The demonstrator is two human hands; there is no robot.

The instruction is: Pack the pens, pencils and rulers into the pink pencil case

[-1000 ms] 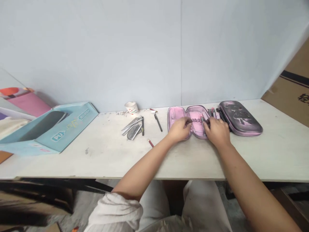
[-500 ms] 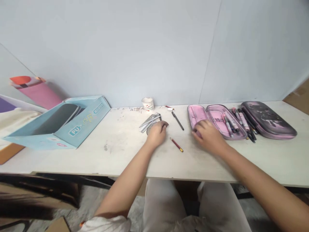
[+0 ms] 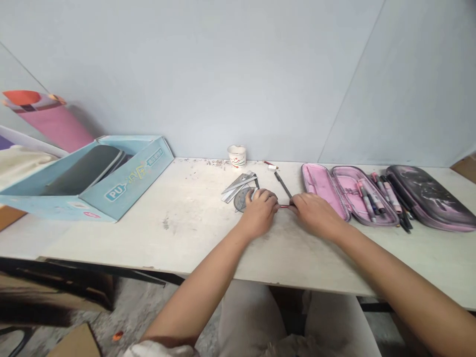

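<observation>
A short red pencil (image 3: 284, 206) spans the gap between my left hand (image 3: 260, 213) and my right hand (image 3: 314, 210), and the fingertips of both close on it. My left hand sits just in front of a round grey protractor (image 3: 241, 201), partly covering it. Metal rulers (image 3: 238, 188) lie behind that hand. A black pencil (image 3: 283, 184) lies close behind the red one. To the right, an open pink pencil case (image 3: 345, 196) holds several pens (image 3: 372, 198), and its dark lid (image 3: 431, 198) lies flat.
A paper cup (image 3: 237, 156) and a small white eraser (image 3: 272, 167) stand near the back wall. A light blue open box (image 3: 130, 186) sits at the left end of the white table (image 3: 159, 243), whose surface carries shavings. Cardboard lies below the table.
The red pencil has risen from the table into both hands. My left hand has moved right off the protractor, and my right hand has moved left, away from the case.
</observation>
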